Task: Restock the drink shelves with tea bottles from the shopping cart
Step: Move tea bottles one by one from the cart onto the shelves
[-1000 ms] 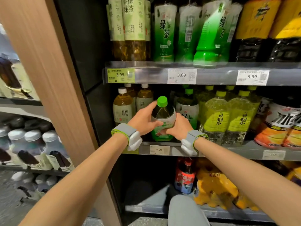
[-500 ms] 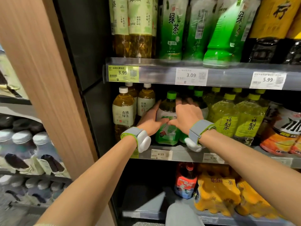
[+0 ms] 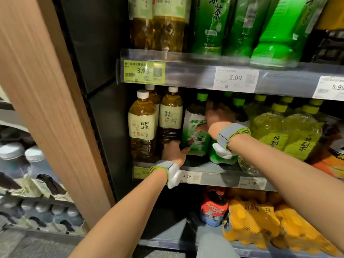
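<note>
A green-capped tea bottle with a green and white label stands upright on the middle shelf, between the white-capped tea bottles and other green-capped ones. My left hand holds it low at its left base, thumb on the front. My right hand grips its right shoulder, fingers reaching behind it into the row. Both wrists wear grey bands. The shopping cart is out of view.
White-capped amber tea bottles fill the shelf's left end. Yellow pear drinks stand to the right. Tall green tea bottles sit on the upper shelf. Orange packs lie below. A wooden pillar bounds the left.
Both hands carried the bottle from in front of the shelf inward and set it on the middle shelf. My left hand slid down to its base.
</note>
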